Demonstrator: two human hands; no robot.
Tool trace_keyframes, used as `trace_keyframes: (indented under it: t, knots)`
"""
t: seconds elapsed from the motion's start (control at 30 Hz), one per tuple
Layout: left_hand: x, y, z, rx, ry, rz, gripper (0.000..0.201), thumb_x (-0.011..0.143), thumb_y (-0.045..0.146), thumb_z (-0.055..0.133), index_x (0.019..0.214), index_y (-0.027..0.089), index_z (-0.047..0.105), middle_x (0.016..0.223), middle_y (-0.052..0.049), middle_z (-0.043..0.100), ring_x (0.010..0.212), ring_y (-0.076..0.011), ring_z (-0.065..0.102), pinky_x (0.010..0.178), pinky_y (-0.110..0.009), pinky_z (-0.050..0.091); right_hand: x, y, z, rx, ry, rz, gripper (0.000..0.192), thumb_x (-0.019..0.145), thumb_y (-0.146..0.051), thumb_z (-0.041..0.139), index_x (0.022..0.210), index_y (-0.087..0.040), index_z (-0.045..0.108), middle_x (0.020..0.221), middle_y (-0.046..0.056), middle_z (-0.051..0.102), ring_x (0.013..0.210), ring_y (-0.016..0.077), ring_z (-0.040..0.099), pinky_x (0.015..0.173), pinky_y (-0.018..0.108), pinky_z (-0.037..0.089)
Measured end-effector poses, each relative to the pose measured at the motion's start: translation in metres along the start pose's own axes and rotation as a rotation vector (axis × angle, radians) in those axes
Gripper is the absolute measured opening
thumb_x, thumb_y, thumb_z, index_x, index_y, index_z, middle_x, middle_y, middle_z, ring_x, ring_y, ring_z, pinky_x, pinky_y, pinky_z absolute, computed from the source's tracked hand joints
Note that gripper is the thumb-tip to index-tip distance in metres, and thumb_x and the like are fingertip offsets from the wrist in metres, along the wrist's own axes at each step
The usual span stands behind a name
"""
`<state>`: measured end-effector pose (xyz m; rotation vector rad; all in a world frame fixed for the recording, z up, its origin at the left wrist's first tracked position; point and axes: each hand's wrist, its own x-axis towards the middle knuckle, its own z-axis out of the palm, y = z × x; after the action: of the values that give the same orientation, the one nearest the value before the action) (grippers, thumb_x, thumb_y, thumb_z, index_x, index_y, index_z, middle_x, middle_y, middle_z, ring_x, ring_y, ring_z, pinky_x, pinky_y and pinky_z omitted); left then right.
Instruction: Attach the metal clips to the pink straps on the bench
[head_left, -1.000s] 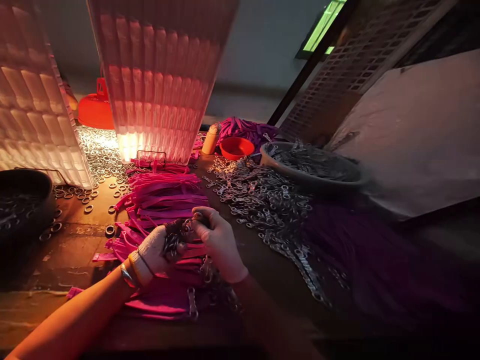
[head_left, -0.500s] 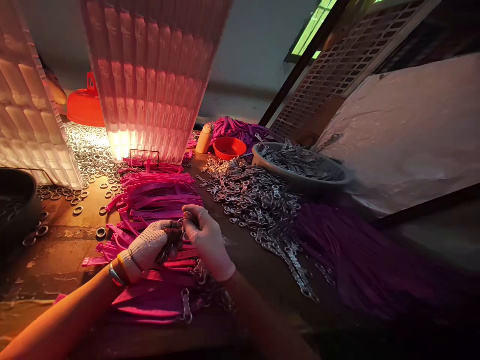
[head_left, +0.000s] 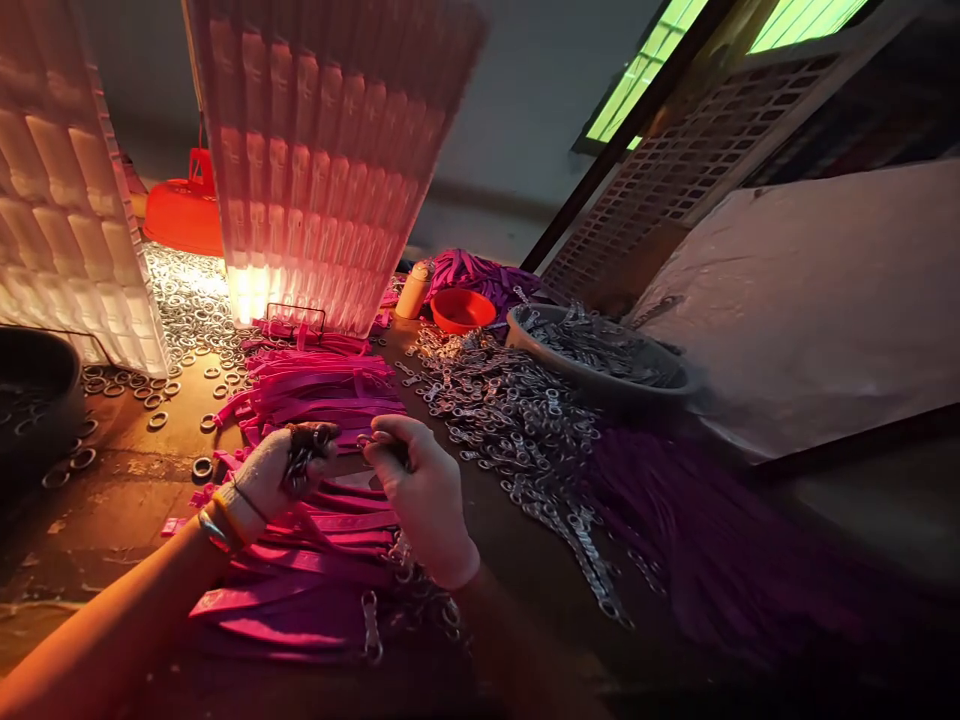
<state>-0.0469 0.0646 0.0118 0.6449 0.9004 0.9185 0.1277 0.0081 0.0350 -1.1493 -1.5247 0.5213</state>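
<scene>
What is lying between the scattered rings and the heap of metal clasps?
In the head view, pink straps lie between the rings and the clasps.

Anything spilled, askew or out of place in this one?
Possibly: loose silver metal clasps lie heaped beside the round grey basin, like an overflow, though perhaps deliberately. One dark metal ring sits apart from the scattered silver metal rings. No damage is evident.

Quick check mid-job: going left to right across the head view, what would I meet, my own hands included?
Dark tub → red lamp → left hand → right hand → grey basin → white sheet.
</scene>
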Motion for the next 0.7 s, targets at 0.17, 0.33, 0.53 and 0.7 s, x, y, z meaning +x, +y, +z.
trace_keyframes:
  t: [0.17,0.33,0.53,0.7]
  knots:
    - [-0.009,-0.024,0.007,-0.221,-0.129,-0.199,0.015,0.086,0.024,0.063,0.074,0.014,0.061,0.059,-0.003,0.063,0.045,-0.0103,0.056,0.043,-0.018,0.048,-0.001,0.022,0.008,-0.587,-0.208,-0.412,0.028,0.099,-0.018,0.043,0.118,-0.02,0.063,0.085,0.007,0.067,0.077,0.0219,0.059,0.074,0.036,0.048]
    - [-0.004,-0.037,0.003,-0.184,-0.141,-0.175,0.01,0.081,0.015,0.068,0.072,0.015,0.063,0.06,0.0,0.063,0.052,-0.0108,0.06,0.05,-0.019,0.052,-0.012,0.023,0.008,-0.452,-0.315,-0.367,0.032,0.098,-0.015,0.041,0.124,-0.021,0.06,0.093,0.007,0.068,0.085,0.0216,0.062,0.078,0.035,0.05]
    - [-0.019,-0.023,0.006,0.379,-0.223,0.043,0.029,0.083,0.035,0.068,0.064,0.014,0.064,0.046,-0.001,0.056,0.033,-0.007,0.042,0.032,-0.017,0.028,-0.011,0.026,-0.007,-0.109,-0.2,0.106,0.035,0.097,-0.028,0.05,0.131,-0.021,0.054,0.113,0.007,0.068,0.101,0.0193,0.064,0.087,0.031,0.05]
    - [-0.019,-0.022,0.012,0.46,-0.191,0.09,0.024,0.085,0.034,0.063,0.07,0.015,0.064,0.047,-0.001,0.057,0.033,-0.0089,0.044,0.032,-0.018,0.029,-0.001,0.02,-0.009,-0.317,-0.427,0.01,0.024,0.099,-0.026,0.043,0.099,-0.02,0.066,0.09,0.004,0.07,0.082,0.0174,0.063,0.074,0.027,0.045]
